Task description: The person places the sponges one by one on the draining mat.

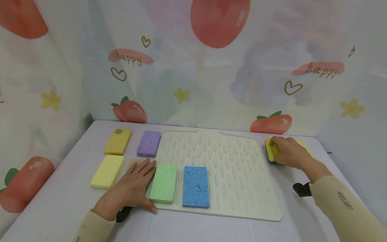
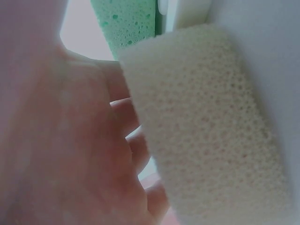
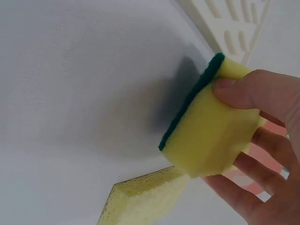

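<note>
Two risks: your right hand is pinching the scrubber, frame right, possibly bumping the yellow sponge just beside; your left hand, fingers straight, is partly covering the beige sponge, lower left, its spread thumb risking nudging the green sponge.

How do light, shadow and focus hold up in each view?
Head: fairly even light, backdrop lettering readable; left wrist: hazy, the left hand soft, a blown-out patch beside the green sponge; right wrist: a soft-edged shadow beside the yellow-green sponge.

White table, cream mat, purple sponge
</note>
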Available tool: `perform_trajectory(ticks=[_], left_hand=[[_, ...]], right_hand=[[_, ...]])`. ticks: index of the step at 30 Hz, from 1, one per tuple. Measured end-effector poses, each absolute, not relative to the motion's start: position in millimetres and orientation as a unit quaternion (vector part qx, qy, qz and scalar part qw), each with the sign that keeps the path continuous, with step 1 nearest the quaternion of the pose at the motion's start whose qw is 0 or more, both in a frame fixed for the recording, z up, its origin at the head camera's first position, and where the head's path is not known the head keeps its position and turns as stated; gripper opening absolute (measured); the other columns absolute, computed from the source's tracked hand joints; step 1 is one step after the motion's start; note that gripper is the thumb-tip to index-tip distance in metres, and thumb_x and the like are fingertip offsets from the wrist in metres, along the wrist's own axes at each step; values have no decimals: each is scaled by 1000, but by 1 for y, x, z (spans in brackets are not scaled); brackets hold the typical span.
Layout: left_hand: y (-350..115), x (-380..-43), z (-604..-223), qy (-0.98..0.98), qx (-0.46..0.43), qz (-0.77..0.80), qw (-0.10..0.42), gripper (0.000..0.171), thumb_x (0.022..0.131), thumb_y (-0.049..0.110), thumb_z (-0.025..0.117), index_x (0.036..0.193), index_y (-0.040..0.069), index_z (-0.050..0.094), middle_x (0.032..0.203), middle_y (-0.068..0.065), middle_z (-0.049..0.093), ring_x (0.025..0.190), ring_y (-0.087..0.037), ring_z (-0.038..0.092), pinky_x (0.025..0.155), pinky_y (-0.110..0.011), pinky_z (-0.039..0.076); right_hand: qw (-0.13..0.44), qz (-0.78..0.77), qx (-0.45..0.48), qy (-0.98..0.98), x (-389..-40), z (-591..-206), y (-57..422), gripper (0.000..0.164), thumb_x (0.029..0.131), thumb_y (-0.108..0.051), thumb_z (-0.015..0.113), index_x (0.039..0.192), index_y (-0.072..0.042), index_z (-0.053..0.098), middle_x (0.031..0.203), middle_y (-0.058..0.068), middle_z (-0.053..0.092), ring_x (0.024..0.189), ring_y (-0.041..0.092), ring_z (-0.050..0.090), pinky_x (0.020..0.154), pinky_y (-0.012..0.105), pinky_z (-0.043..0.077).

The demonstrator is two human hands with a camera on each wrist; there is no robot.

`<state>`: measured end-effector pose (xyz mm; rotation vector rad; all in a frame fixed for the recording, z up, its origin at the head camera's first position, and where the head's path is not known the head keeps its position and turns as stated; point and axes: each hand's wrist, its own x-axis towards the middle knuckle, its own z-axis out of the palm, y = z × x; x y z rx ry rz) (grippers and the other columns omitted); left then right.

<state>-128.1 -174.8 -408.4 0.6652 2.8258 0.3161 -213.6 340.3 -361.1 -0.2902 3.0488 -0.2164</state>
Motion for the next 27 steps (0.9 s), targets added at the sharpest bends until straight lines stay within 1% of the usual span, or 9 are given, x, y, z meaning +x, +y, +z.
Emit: perform_trajectory(ticks=[4, 8, 12, 16, 19, 23, 27], left_hand=[[-175, -128, -408, 962, 226, 109, 111, 137, 52, 78, 79, 154, 1, 30, 165, -12, 22, 154, -35, 11, 123, -59, 10], [-175, -128, -408, 962, 223, 110, 112, 137, 52, 77, 80, 155, 1, 30, 165, -12, 22, 155, -35, 11, 123, -59, 9], [-174, -128, -409, 962, 224, 111, 110, 136, 52, 77, 80, 155, 1, 30, 165, -12, 22, 155, -35, 11, 123, -59, 9], [-174, -128, -409, 961, 226, 114, 111, 136, 53, 76, 80, 155, 1, 30, 165, -12, 22, 155, -35, 11, 123, -59, 9], [-175, -128, -410, 961, 227, 114, 111, 136, 53, 77, 80, 155, 1, 30, 165, -12, 22, 155, -35, 11, 123, -59, 10], [-175, -128, -410, 961, 227, 112, 110, 137, 52, 78, 79, 154, 1, 31, 165, -12, 23, 155, -35, 11, 123, -59, 10], [-175, -128, -410, 961, 226, 112, 108, 137, 52, 78, 79, 155, 1, 30, 165, -12, 23, 155, -35, 11, 123, -59, 9]], right_hand=[[2, -78, -108, 991, -208, -359, 340, 45, 75, -4, 73, 116, -2, 54, 116, 26, 61, 106, 50, 42, 81, 59, 46], [-28, -78, -115, 990, -203, -358, 339, 47, 73, -4, 75, 115, -2, 53, 122, 29, 57, 118, 57, 33, 91, 70, 38], [-45, -90, -119, 988, -200, -359, 337, 50, 72, -5, 77, 115, -2, 52, 124, 31, 55, 123, 59, 29, 97, 73, 32], [-56, -106, -128, 985, -197, -362, 336, 50, 71, -5, 77, 114, -2, 52, 125, 29, 52, 124, 58, 30, 98, 72, 31], [-59, -113, -138, 982, -193, -363, 335, 50, 71, -7, 77, 114, -3, 51, 123, 26, 51, 121, 54, 33, 96, 70, 33], [-54, -121, -145, 981, -188, -361, 332, 51, 72, -10, 77, 115, -5, 50, 121, 21, 50, 110, 48, 42, 87, 61, 41], [-36, -126, -140, 982, -183, -356, 328, 56, 74, -14, 78, 121, -8, 48, 123, 20, 48, 104, 41, 44, 81, 53, 45]])
